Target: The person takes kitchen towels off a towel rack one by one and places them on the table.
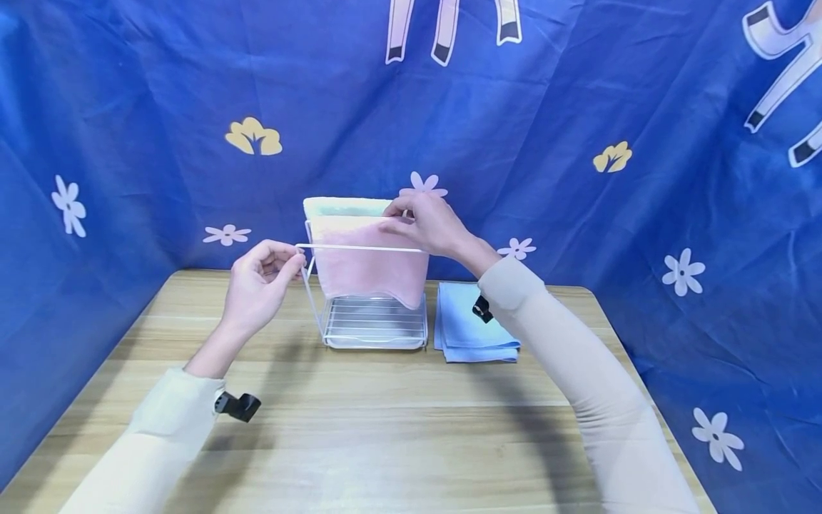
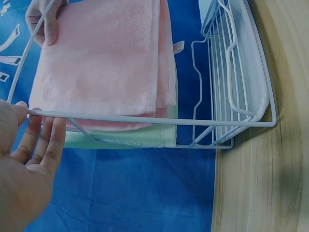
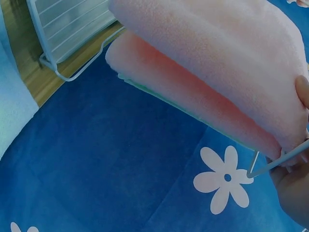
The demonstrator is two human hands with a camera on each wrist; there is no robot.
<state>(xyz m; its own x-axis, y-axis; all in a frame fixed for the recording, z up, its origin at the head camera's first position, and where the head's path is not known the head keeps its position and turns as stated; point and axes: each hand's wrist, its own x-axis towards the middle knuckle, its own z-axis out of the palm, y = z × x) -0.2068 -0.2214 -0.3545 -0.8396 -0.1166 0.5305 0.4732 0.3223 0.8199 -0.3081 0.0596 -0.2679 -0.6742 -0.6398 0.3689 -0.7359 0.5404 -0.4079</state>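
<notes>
Pink towel point(image 1: 372, 270) hangs within the rack point(image 1: 375, 337), in front of a green towel point(image 1: 349, 207), its top pinched by your right hand point(image 1: 432, 223); your left hand point(image 1: 262, 277) grips the rack's upper corner.

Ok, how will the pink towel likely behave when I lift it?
The pink towel is probably floppy, as its lower edge hangs wavy. It could unfold, since its layers gape in the right wrist view. Its fuzzy surface suggests it won't be slippery.
</notes>
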